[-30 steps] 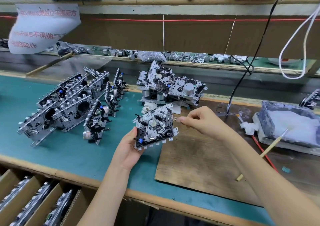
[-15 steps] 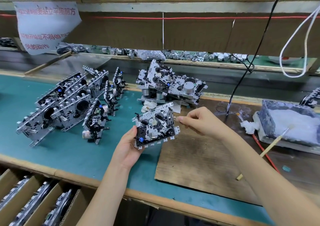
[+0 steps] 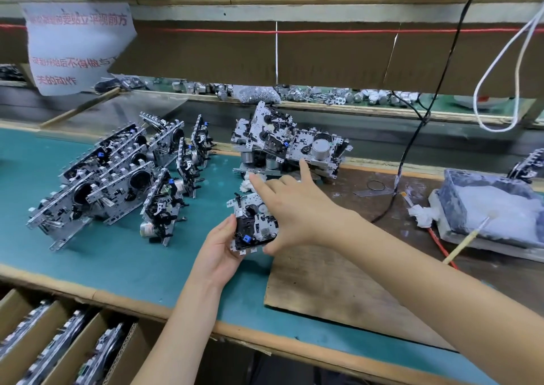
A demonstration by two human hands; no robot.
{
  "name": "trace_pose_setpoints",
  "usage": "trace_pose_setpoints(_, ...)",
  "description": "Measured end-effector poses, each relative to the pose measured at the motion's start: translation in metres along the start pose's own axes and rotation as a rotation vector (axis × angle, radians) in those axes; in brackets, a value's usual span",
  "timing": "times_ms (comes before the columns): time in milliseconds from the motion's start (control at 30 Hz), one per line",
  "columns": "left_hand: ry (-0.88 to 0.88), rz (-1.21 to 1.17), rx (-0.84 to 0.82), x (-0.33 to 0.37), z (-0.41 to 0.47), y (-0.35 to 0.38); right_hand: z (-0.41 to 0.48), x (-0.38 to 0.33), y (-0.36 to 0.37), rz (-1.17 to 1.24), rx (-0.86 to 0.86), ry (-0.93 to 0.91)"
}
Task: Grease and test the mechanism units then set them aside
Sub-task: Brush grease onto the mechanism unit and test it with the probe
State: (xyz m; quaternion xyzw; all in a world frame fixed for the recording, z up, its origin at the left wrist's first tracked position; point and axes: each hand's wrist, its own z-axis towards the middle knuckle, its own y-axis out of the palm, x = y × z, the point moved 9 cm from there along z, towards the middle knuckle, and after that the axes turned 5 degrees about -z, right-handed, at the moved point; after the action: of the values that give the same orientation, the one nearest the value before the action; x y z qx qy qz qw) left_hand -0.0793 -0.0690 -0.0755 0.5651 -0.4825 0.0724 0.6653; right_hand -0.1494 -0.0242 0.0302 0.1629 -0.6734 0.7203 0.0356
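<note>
around us the teal surface is crowded. to the left a row of units stands on edge, leaning on one another. behind our hands a pile of more units lies heaped at the far edge, with a wad of tissue at its foot. to the right a worn brown board lies on the surface. beyond it sits a tub of white grease with a brush propped against it. a black cable drops down to the board and a white cable loops at the far right. below the near edge, boxes hold further units on edge.

a paper sign hangs from the shelf at upper left. its red writing reads in part "要站立平视前方", "不得做与" and "关的动作"; the rest is curled or blurred.

the unit we work on is in front of the pile, over the board's left edge, face up and tilted toward us. our left hand grips it from the left, thumb on its edge and fingers curled beneath. our right hand lies across its right part with the fingers straight and spread, pointing toward the pile, and the thumb at the unit's lower corner. this hand hides much of the unit.
</note>
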Motion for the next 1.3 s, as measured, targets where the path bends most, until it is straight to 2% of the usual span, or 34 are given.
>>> trace_pose_setpoints(133, 0.001, 0.018, 0.000, -0.002, 0.002, 0.001, -0.002, 0.000, 0.003, -0.047, 0.016, -0.006)
trace_pose_setpoints(233, 0.022, 0.007, -0.001, 0.000, 0.002, 0.001, -0.013, 0.012, -0.002, 0.124, 0.017, 0.031)
trace_pose_setpoints(333, 0.029, -0.010, 0.001, -0.001, 0.004, -0.002, -0.040, 0.055, -0.024, 0.389, 0.233, 0.233)
trace_pose_setpoints(400, 0.026, -0.007, 0.003, -0.003, 0.005, -0.003, -0.066, 0.087, -0.025, 0.402, 0.283, 0.410)
trace_pose_setpoints(467, 0.026, 0.009, -0.008, -0.005, 0.006, 0.000, -0.093, 0.112, -0.011, 0.298, 0.154, 0.580)
trace_pose_setpoints(533, 0.025, 0.017, -0.015, -0.007, 0.007, 0.003, -0.123, 0.130, 0.014, 0.193, -0.087, 0.696)
trace_pose_setpoints(667, 0.024, 0.001, -0.019, -0.015, 0.008, 0.011, -0.180, 0.142, 0.065, 0.157, -0.536, 0.777)
trace_pose_setpoints(767, 0.009, -0.013, -0.014, -0.024, 0.009, 0.018, -0.197, 0.143, 0.085, 0.234, -0.634, 0.753)
trace_pose_setpoints(833, -0.003, -0.022, -0.015, -0.029, 0.010, 0.023, -0.203, 0.151, 0.082, 0.268, -0.574, 0.794)
trace_pose_setpoints(967, -0.020, -0.006, -0.012, -0.034, 0.010, 0.024, -0.208, 0.173, 0.058, 0.286, -0.302, 0.904)
trace_pose_setpoints(1200, -0.009, 0.010, 0.034, -0.029, 0.010, 0.014, -0.208, 0.203, 0.042, 0.231, 0.057, 1.038)
trace_pose_setpoints(1300, 0.001, 0.032, 0.043, -0.027, 0.009, 0.012, -0.201, 0.194, 0.012, 0.289, 0.363, 0.928)
